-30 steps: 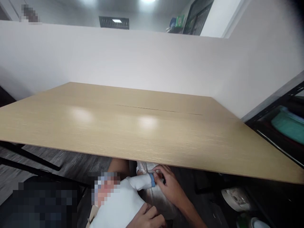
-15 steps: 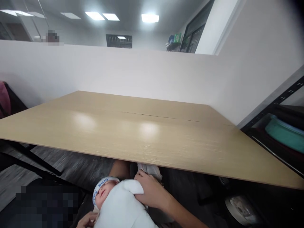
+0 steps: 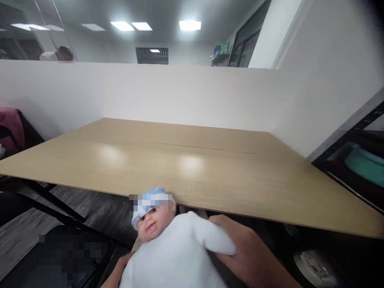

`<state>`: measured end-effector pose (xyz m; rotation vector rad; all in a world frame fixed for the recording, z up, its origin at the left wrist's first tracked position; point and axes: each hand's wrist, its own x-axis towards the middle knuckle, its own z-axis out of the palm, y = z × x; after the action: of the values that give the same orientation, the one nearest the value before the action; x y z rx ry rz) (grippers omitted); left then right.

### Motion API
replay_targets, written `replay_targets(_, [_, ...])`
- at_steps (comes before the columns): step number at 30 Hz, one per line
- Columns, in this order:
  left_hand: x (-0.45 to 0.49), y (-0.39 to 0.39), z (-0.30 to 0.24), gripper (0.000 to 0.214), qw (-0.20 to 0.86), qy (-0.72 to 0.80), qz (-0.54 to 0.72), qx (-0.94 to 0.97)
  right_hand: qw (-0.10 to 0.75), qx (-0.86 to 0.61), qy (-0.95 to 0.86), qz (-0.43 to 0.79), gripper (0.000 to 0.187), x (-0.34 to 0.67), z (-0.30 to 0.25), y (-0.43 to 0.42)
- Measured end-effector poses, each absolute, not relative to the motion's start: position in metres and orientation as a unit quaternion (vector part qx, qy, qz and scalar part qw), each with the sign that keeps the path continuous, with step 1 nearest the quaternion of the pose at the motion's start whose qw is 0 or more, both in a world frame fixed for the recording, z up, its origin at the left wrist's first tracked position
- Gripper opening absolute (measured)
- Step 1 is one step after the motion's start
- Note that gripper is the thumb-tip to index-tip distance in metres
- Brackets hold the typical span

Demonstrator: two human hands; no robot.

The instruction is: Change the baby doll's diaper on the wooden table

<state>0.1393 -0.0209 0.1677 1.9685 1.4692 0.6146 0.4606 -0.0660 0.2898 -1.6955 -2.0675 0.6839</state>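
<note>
A baby doll (image 3: 174,250) in a white outfit and a blue-and-white cap leans back, face up, at the near edge of the table (image 3: 186,176). Its cap overlaps the table edge from my viewpoint. On the right, my right hand (image 3: 244,244) grips the doll by its sleeve and side, thumb and fingers around the white cloth. My left hand (image 3: 118,272) supports the doll's other side at the lower left, with its fingertips hidden behind the body.
A black chair (image 3: 66,256) stands at the lower left. To the right is a dark shelf rack (image 3: 345,176) holding a teal item (image 3: 364,164). A white round appliance (image 3: 315,266) sits below the table. Beyond the low wall (image 3: 186,92) is another person.
The doll has come up and towards the table edge, its head now higher and further right. Both hands have moved with it, the right hand shifting right and nearer to me.
</note>
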Motion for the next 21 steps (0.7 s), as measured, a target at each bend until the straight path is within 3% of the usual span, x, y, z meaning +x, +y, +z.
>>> replay_targets(3, [0.131, -0.040, 0.187, 0.056, 0.285, 0.531, 0.258, 0.755, 0.226, -0.647, -0.700, 0.202, 0.029, 0.496, 0.296, -0.081])
replay_targets(7, [0.167, -0.006, 0.213, 0.050, 0.248, 0.447, 0.293, 0.808, 0.234, -0.730, -0.626, 0.146, 0.039, 0.535, 0.275, -0.080])
replay_targets(17, [0.197, 0.075, 0.219, 0.057, 0.176, 0.425, 0.211, 0.863, 0.266, -0.756, -0.597, 0.039, 0.048, 0.586, 0.208, -0.062])
replay_targets(21, [0.180, 0.082, 0.215, 0.051, 0.142, 0.454, 0.185, 0.860, 0.288, -0.761, -0.582, -0.001, 0.039, 0.593, 0.202, -0.052])
